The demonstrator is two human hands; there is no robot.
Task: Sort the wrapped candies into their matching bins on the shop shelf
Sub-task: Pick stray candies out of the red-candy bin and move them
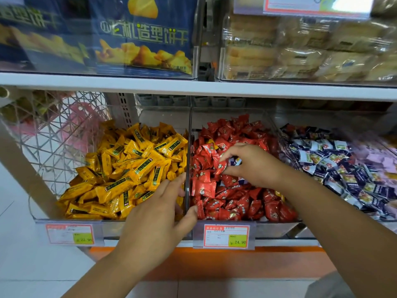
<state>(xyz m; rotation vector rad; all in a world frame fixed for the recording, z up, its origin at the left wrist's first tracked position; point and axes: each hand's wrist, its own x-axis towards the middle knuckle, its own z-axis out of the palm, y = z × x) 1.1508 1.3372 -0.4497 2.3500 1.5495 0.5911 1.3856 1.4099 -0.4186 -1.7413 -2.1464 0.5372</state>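
One blue-and-white candy (235,161) is pinched, a red candy (221,167) against it, in the curled fingertips of the right hand (254,165), above the middle of the red bin (279,227). The left hand (158,214) is laid with straight, loosely spread fingers on that bin's left wall, thumb at its front edge. Yellow candies (133,166) are heaped left of the red bin, blue-and-white stock (343,173) right of it; a price tag (226,236) is clipped below its front.

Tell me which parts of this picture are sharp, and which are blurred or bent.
Head view: the yellow candies, red candies and the right hand pinching a blue-and-white candy are sharp; the purple candies at the right edge smear; glare veils the blue snack bags; the shelf edge slants, not level.
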